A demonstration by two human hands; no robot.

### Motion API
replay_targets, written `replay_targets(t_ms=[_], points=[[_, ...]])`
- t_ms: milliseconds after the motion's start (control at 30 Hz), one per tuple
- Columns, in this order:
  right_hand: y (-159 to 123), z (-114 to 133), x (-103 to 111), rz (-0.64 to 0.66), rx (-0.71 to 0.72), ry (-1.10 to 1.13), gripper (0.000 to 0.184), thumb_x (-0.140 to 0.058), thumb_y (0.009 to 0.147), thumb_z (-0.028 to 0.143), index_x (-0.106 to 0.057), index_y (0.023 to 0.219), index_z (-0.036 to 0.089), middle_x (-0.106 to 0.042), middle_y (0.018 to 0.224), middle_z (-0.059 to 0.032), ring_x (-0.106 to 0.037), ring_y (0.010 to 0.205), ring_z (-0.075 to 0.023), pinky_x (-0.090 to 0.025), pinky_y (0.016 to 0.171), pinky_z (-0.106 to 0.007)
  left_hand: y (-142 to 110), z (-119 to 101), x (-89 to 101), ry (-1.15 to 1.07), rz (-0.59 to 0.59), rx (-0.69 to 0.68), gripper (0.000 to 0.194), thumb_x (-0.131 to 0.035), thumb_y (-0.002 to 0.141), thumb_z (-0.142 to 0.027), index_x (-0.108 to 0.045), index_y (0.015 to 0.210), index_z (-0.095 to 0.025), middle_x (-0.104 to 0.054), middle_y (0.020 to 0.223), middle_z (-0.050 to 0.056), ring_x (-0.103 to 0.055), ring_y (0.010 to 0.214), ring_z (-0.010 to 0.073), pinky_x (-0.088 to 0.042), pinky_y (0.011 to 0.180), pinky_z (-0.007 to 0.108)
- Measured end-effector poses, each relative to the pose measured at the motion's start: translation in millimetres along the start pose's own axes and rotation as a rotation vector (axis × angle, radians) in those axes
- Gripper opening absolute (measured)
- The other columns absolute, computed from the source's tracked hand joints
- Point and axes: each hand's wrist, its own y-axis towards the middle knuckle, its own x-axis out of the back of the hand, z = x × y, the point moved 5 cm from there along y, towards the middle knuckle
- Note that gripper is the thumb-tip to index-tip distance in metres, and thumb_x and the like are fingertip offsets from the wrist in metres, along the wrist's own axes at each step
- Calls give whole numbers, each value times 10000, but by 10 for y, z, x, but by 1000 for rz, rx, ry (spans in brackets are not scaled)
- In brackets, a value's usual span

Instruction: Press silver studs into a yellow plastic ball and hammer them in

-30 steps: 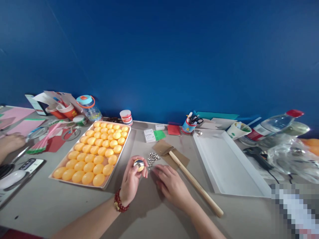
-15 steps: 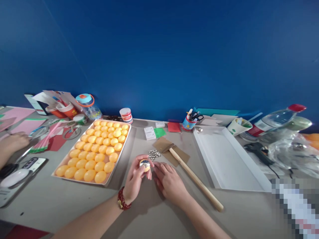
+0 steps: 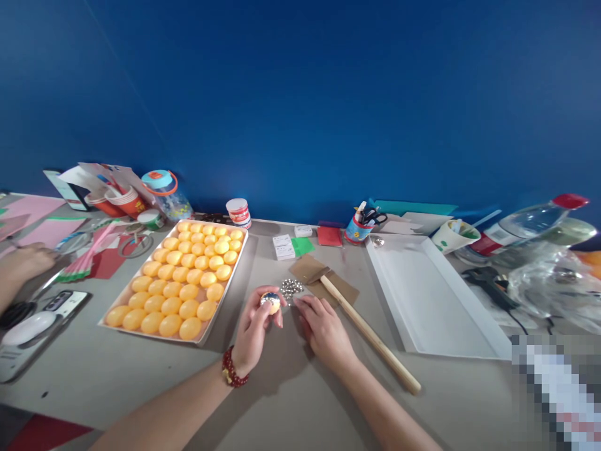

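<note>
My left hand (image 3: 254,327) is closed around a small ball (image 3: 271,303), orange-yellow below and covered on top with shiny silver studs. A loose pile of small silver studs (image 3: 291,287) lies on the table just beyond it. My right hand (image 3: 327,333) rests palm down, fingers stretched, with the fingertips at the near right edge of the pile. Whether a stud is under those fingertips is hidden. To the left stands a shallow box (image 3: 205,333) with rows of orange table tennis balls (image 3: 171,306).
A wooden-handled hammer (image 3: 370,335) lies on brown cardboard (image 3: 350,290) at right, beside a white tray (image 3: 439,300). Small white boxes (image 3: 284,247), a pen cup (image 3: 357,232), a glue gun (image 3: 491,288) and a bottle (image 3: 530,225) stand around. Another person's hand (image 3: 32,262) is at far left.
My right hand has shifted slightly right and away from my left hand. My left hand keeps the ball, moved a little up and left. The view has tilted slightly.
</note>
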Motion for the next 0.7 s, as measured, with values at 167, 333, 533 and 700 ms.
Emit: replay_targets(t_ms=[167,333,533,700], points=[[1,-47,41,-32,-61,49,268,-448,942,88,-698,944,183,-692,974,-111,-626,884,-250,-538,791,-374,-18,21,-41,-12,94,23,216,-546,953,-271,-585,1151,-196,-641,1003,55,-555,658,104,-455,685,285],[-46,-110,95,-76,-100,201,184,-485,918,107,-640,859,187,-720,944,-94,-658,843,-230,-530,775,-351,-52,48,-106,-66,238,46,314,-591,928,-277,-587,1235,-209,-628,1182,104,-599,773,140,-482,773,327],[-136,-184,146,-120,-320,637,106,-558,918,246,-651,950,208,-711,855,-46,-673,707,-183,-542,671,-289,-65,61,-143,-105,273,116,363,-594,926,-296,-599,1279,-212,-623,1203,102,-602,765,141,-510,774,335],[-154,-193,173,-168,-495,979,226,-715,841,402,-636,830,191,-642,667,3,-614,549,-139,-505,551,-249,-78,79,-120,-39,298,92,361,-598,941,-283,-575,1295,-217,-655,1107,82,-607,736,125,-495,745,295]])
